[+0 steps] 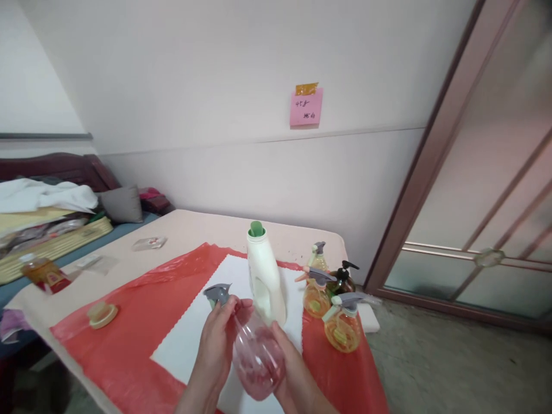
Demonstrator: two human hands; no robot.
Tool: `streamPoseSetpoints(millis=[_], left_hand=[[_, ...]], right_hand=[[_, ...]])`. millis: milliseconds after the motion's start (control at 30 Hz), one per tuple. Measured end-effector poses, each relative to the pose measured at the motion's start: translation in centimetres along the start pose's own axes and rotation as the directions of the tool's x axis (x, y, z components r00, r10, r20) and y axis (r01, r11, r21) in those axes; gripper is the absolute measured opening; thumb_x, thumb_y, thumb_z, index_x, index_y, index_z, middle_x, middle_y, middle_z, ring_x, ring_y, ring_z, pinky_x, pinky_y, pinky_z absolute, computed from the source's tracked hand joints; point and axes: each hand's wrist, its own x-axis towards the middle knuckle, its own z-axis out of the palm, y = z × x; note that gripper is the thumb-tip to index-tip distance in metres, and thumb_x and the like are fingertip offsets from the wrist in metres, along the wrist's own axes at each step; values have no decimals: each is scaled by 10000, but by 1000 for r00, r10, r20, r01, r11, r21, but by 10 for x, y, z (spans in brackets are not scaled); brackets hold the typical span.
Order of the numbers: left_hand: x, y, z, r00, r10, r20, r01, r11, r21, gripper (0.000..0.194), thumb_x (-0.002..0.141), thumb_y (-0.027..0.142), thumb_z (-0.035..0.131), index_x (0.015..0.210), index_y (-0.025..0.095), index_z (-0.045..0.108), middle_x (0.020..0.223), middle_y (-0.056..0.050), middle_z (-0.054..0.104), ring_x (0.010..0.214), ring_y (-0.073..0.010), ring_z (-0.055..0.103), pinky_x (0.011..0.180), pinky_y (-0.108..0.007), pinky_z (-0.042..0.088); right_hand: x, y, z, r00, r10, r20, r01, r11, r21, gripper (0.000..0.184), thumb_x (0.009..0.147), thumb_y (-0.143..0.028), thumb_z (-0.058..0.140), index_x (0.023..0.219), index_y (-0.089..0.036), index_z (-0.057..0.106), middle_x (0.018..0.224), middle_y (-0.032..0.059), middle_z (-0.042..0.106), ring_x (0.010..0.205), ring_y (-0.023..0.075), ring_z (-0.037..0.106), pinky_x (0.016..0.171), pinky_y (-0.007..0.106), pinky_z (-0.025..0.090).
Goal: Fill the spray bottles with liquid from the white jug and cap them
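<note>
Both of my hands hold a clear pink spray bottle [257, 356], tilted over the white sheet with its top to the left. My left hand [218, 336] is closed round the neck, just below the grey trigger head [217, 293]. Its fingers hide how the head meets the neck. My right hand [292, 365] grips the lower body from the right side. Behind the bottle, a tall white jug [263, 276] with a handle stands upright, something green [256, 228] showing at its mouth.
Several spray bottles with yellow liquid [342, 333] and a dark pump bottle [344, 280] cluster at the right edge. A red plastic sheet [125, 345] covers the table. Left lie a round cream-coloured object [102, 314] and a bottle of amber liquid [45, 275]. A pink note [305, 107] hangs on the wall.
</note>
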Motion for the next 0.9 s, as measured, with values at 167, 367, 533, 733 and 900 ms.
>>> streamPoseSetpoints(millis=[167, 367, 533, 733, 900], left_hand=[[7, 4, -7, 989, 49, -139, -71, 985, -154, 212, 735, 346, 778, 786, 174, 665, 768, -23, 708, 807, -167, 690, 844, -314, 549], [8, 9, -9, 993, 21, -116, -35, 991, -127, 192, 760, 341, 751, 806, 171, 674, 825, -57, 729, 870, -181, 698, 861, -301, 547], [3, 8, -5, 1000, -6, -27, 3, 991, -131, 209, 748, 349, 757, 805, 165, 678, 820, -59, 723, 863, -202, 698, 885, -339, 541], [8, 6, -13, 977, 98, -188, -118, 988, -103, 188, 767, 353, 745, 800, 186, 666, 757, -16, 707, 806, -165, 695, 791, -274, 548], [9, 11, -15, 980, 95, -174, -106, 993, -51, 212, 739, 361, 760, 808, 182, 671, 814, -39, 732, 874, -189, 702, 838, -302, 551]], right_hand=[[-1, 8, 1, 999, -26, 20, 24, 993, 118, 860, 664, -608, 802, 1350, -301, 385, 1379, 100, 498, 1098, 297, 593, 791, 395, 517], [-9, 3, 6, 981, -188, 43, 192, 934, -301, 830, 591, -393, 864, 1297, -257, 451, 1253, 92, 556, 953, 244, 623, 767, 338, 515], [-1, 6, 2, 933, 271, 237, -308, 942, 133, 934, 628, -940, 496, 1181, -187, 474, 880, 75, 663, 593, 182, 661, 469, 205, 444], [-5, 8, -1, 1000, 4, 15, 0, 954, -301, 950, 748, -813, 559, 1472, -288, 240, 1340, 155, 513, 751, 229, 670, 517, 320, 520], [-8, 15, -3, 965, -262, 20, 229, 804, -548, 1057, 491, -263, 886, 1417, -321, 380, 1260, 69, 573, 816, 208, 633, 656, 295, 507]])
